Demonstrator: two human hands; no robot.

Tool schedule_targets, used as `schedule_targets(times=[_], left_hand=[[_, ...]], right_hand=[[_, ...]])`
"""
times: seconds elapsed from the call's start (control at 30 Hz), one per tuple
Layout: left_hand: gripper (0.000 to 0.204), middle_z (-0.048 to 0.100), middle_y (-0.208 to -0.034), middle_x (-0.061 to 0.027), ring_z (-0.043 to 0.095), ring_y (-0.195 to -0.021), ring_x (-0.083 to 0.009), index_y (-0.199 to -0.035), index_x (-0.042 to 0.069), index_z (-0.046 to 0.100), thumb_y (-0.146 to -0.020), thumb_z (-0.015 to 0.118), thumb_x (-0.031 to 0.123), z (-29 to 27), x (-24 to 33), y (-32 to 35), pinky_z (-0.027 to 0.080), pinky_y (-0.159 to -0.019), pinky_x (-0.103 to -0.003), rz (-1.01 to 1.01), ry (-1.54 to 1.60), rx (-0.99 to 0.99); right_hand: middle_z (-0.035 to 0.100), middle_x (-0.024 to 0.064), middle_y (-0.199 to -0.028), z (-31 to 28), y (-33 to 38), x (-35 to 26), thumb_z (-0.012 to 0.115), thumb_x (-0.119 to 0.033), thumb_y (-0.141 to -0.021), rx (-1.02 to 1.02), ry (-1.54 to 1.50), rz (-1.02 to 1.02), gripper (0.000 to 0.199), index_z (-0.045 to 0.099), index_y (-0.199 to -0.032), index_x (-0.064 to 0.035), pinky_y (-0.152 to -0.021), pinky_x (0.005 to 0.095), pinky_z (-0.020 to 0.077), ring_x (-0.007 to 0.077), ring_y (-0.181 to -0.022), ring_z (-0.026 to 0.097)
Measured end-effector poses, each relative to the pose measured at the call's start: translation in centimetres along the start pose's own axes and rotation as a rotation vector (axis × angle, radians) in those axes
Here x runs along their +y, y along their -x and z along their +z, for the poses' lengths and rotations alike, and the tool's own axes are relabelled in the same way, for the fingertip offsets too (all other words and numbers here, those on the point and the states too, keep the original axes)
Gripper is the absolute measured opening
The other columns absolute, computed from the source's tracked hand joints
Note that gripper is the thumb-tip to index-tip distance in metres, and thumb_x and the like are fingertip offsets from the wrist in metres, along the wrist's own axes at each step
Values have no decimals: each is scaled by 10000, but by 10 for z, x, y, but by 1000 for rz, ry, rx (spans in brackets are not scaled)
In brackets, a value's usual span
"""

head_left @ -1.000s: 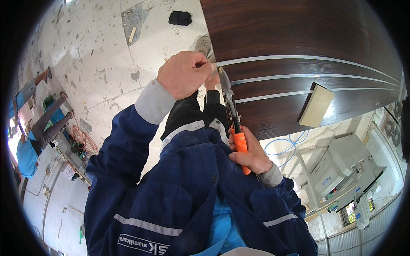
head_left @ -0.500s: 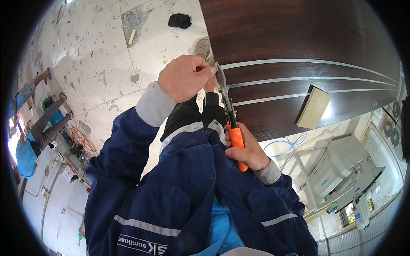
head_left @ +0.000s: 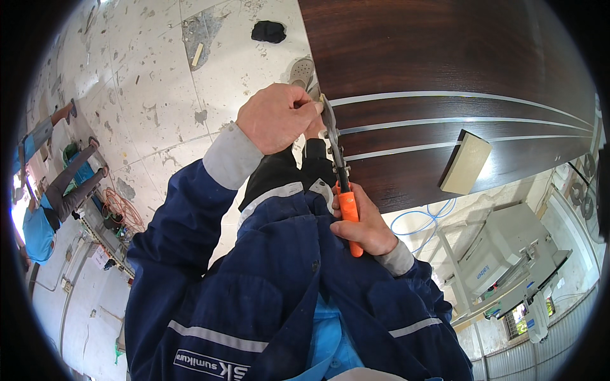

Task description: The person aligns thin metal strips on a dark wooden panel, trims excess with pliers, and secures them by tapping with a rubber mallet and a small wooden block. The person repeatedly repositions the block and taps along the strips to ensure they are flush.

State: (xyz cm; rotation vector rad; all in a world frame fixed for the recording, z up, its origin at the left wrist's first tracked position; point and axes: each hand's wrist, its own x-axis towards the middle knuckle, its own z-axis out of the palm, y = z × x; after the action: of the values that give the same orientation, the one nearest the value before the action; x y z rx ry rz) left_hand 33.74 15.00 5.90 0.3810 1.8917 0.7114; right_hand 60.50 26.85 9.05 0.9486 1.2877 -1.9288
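My right hand point(head_left: 370, 223) is wrapped round the orange handle of a pair of hand shears point(head_left: 349, 206). Their dark metal jaws point away from me, along the left edge of a dark brown wood-grain panel point(head_left: 413, 51). At the far tip of the jaws, my left hand point(head_left: 273, 119) is closed in a pinch. A small yellowish bit shows by its fingertips, but what the fingers grip is hidden. Three pale strips, among them the middle strip point(head_left: 432, 120), run across the panel to the right from beside the jaws.
A wooden block point(head_left: 467, 164) with a dark side rests on the panel near its front edge. Blue tubing point(head_left: 424, 222) lies below, beside a grey machine point(head_left: 508, 254). A black cloth-like item point(head_left: 268, 31) is on the floor. Another person point(head_left: 47, 222) is at far left.
My right hand and the shears' handle have shifted very slightly left. The left hand has barely moved and keeps its pinch at the jaw tip.
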Motion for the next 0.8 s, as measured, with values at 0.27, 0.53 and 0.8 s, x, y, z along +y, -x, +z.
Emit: schedule_targets(times=[0.27,0.53,0.8], left_hand=[[377,732,-749,-10,589,-660,-107,-860,25,765,-1045,666,340,-1,4,3,470,-629,-299,41,87,-19],[307,804,-835,-96,759,-793,-192,-980,14,786,-1017,630,276,-21,0,9,576,-767,-343,125,-4,-40],[521,689,-1457,-168,662,-1314,-196,-1563,-14,560,-1104,619,225,-25,-31,18,492,-1128,-349,255,463,188]], right_hand=[[592,110,-1155,1,-1,-3,814,-180,-776,9,19,-43,775,469,-1429,55,-947,383,515,217,-1022,592],[587,65,-1095,5,-3,3,732,-42,-804,53,14,-35,566,528,-1332,-52,-869,345,505,146,-971,571],[549,66,-1242,-18,6,-17,793,-185,-738,-387,-393,-98,899,444,-1554,-40,-1040,346,428,189,-1142,539]])
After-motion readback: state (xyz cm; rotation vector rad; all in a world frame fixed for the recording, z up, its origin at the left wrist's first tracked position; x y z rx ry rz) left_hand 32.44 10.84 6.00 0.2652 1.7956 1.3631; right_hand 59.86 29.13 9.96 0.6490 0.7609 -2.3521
